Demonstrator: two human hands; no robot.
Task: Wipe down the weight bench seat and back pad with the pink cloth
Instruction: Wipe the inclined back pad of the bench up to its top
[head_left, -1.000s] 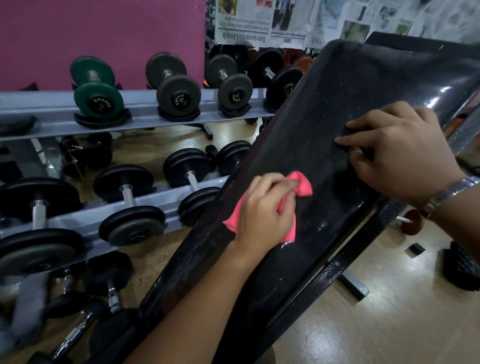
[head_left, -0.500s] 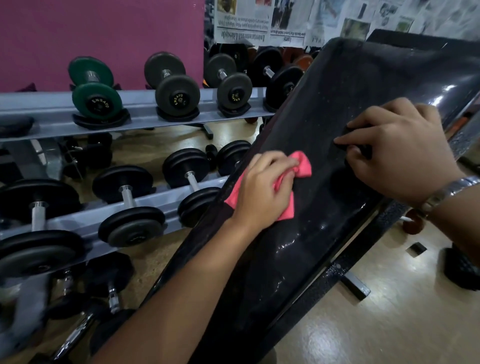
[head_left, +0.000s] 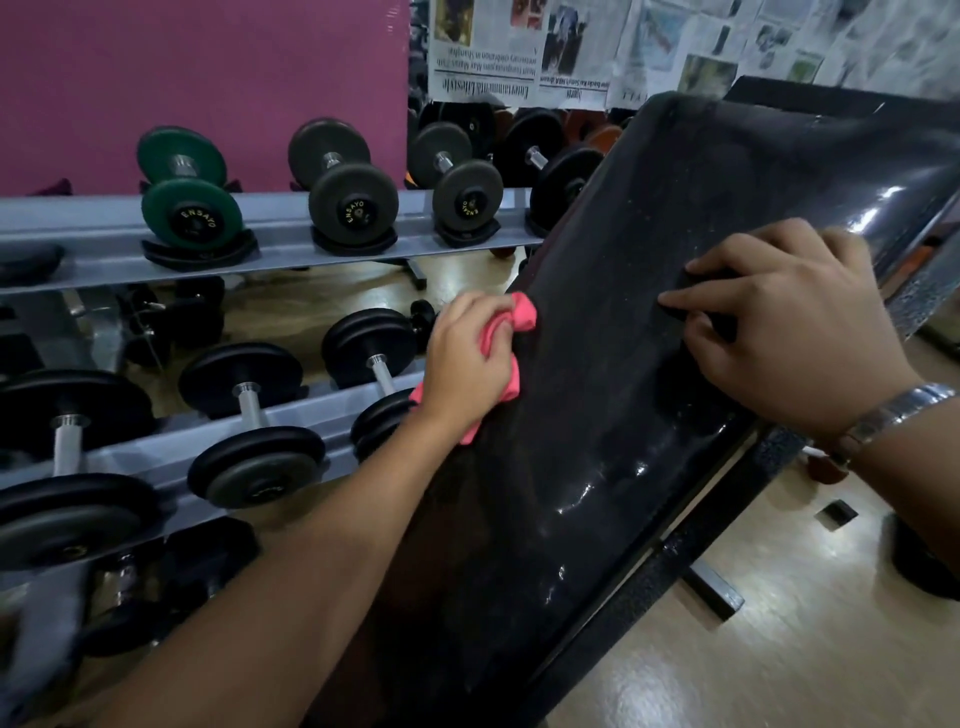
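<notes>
Head view only. We take the black back pad (head_left: 649, 322) as landmark; it runs tilted from bottom centre up to top right. The pink cloth (head_left: 506, 358) sits on the pad's left edge, about mid-length, bunched, one knot of it poking up past the fingers. Left hand (head_left: 470, 366) is clenched around the cloth and presses it onto the pad edge. Right hand (head_left: 795, 332) is right of the cloth on the pad's right side, fingers curled, tips touching the surface; it seems to grip something dark, we cannot tell what. A metal watch band (head_left: 893, 415) is on that wrist.

Containers: the grey dumbbell rack (head_left: 104, 244) left of the pad has two tiers in clear view. Upper tier holds four dumbbells: one green (head_left: 189, 208), two grey, one black partly behind the pad. Middle tier shows at least four black dumbbells (head_left: 249, 421); more lie lower down, blurred, count unclear.

Edges and room: the pad's left edge is near the rack's middle tier, narrow gap. Right of the pad, below its steel frame (head_left: 696, 535), the wooden floor (head_left: 779, 649) is mostly open. The pad's upper part is dusty, the lower part glossy. Newspaper sheets (head_left: 519, 47) hang on the wall above the pad's top end.
</notes>
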